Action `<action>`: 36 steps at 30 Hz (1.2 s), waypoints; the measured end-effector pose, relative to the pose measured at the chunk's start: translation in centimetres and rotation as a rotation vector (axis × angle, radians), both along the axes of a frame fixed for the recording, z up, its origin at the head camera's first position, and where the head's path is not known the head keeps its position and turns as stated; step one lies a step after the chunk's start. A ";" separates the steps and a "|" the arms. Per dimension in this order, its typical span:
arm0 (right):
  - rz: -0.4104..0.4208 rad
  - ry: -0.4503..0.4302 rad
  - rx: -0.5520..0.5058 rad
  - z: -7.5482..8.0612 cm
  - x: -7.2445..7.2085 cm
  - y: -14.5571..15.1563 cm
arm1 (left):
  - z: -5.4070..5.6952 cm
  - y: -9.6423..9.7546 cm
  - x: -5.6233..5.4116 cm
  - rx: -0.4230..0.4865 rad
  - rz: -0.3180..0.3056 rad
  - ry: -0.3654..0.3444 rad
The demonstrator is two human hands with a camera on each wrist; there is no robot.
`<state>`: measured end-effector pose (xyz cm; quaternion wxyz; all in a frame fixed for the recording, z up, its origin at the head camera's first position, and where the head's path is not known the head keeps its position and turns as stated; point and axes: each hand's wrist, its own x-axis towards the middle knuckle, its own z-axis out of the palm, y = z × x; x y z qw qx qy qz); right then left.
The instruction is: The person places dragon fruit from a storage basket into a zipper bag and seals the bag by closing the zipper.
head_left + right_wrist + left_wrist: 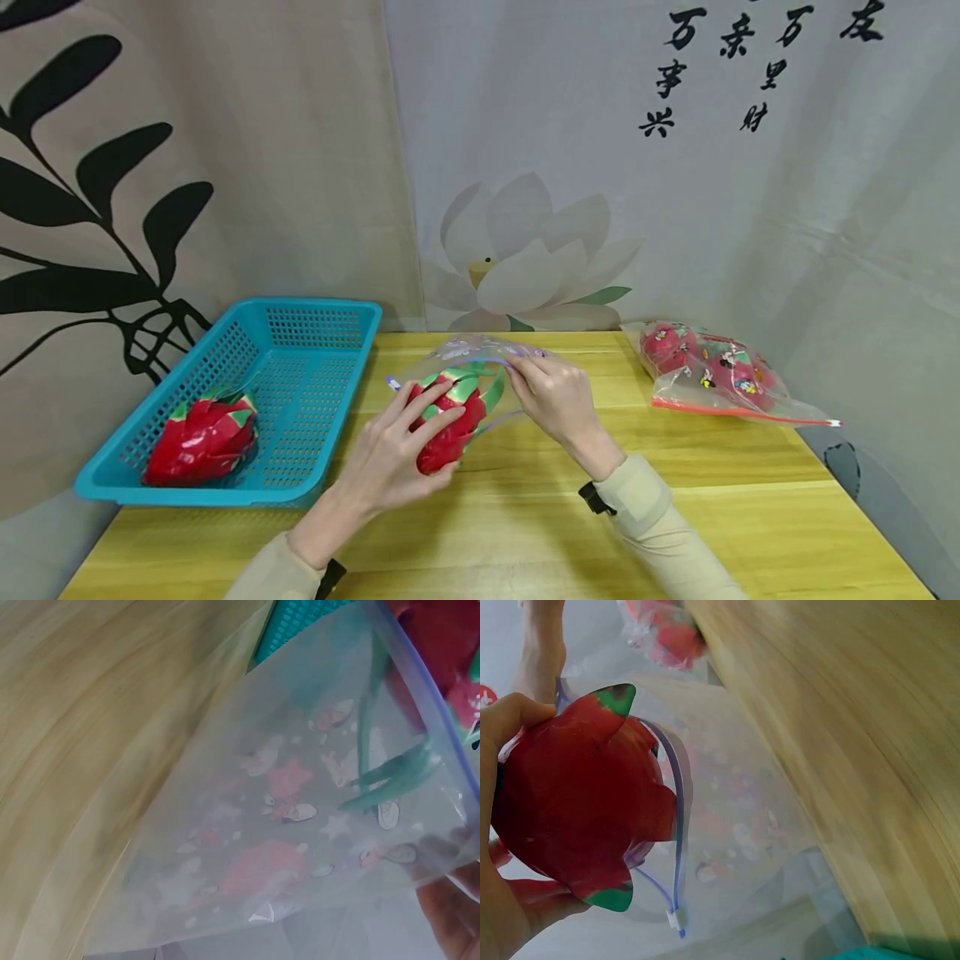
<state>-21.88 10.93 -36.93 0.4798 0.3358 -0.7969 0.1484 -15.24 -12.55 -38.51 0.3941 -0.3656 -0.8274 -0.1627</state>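
Observation:
My left hand (390,454) grips a red dragon fruit (453,429) with green-tipped scales, its fingers spread over one side. In the left wrist view the dragon fruit (577,802) sits at the mouth of a clear zip bag with purple edging. The right hand (557,398) pinches the rim of that zip bag (480,346). Through the printed film of the bag (300,825), the right wrist view shows the fruit's long green leaf tips inside. A white slider (676,919) sits at one end of the purple zip.
At left stands a blue basket (300,392) holding another dragon fruit (202,442). A filled bag (712,371) with a red zip lies at the back right of the wooden table (540,533). Behind hangs a printed curtain (675,225).

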 end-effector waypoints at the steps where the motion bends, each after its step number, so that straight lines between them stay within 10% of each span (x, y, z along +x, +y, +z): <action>1: -0.001 -0.002 -0.002 0.1 0.0 -0.1 | -0.1 0.1 0.0 -0.009 0.001 0.006; 20: 0.015 0.007 -0.011 0.3 0.3 -0.8 | -1.2 0.8 -0.3 -0.132 0.012 0.109; 36: 0.092 -0.016 0.054 0.0 0.4 -0.8 | -0.6 1.1 -0.2 0.085 0.096 -0.081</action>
